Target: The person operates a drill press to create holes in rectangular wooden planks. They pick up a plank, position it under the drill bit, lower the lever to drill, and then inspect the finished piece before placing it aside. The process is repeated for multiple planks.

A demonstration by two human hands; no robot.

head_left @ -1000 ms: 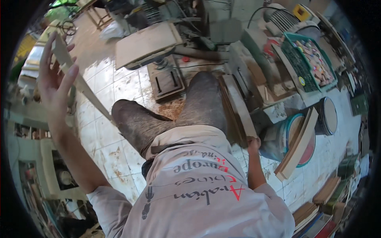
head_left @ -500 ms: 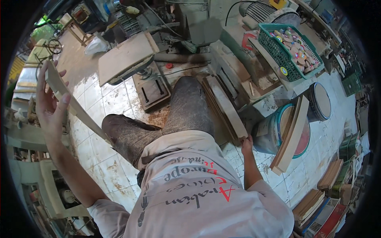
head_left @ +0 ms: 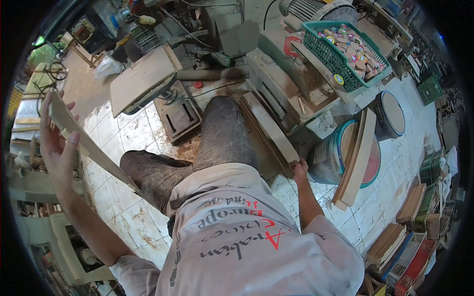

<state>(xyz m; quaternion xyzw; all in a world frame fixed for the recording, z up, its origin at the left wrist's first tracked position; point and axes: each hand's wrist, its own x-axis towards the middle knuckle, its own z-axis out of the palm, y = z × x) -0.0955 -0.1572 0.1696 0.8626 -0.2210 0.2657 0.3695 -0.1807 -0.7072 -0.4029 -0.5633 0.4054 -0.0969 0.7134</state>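
A long, thin wooden board (head_left: 98,154) slants down from the left side to my left knee, and its lower end touches or overlaps my trouser leg. My left hand (head_left: 58,158) is closed round its upper part, thumb on one side and fingers behind. To the right of my legs, a pale wooden board (head_left: 270,124) lies on top of darker boards (head_left: 259,129) beside the machine. At the near end of that pale board, my right hand (head_left: 299,171) is closed on it, its fingertips partly hidden.
A dusty machine (head_left: 274,74) stands ahead, bearing a green basket (head_left: 340,84) of small wooden pieces. More boards (head_left: 356,165) rest across buckets (head_left: 326,155) on the right. A tilted flat panel (head_left: 143,76) stands ahead left, near a slotted base (head_left: 175,118). Wood stacks (head_left: 387,244) sit lower right.
The surroundings have shifted a little left in the picture as my head turned. Both hands keep hold of the same boards, with little other movement.
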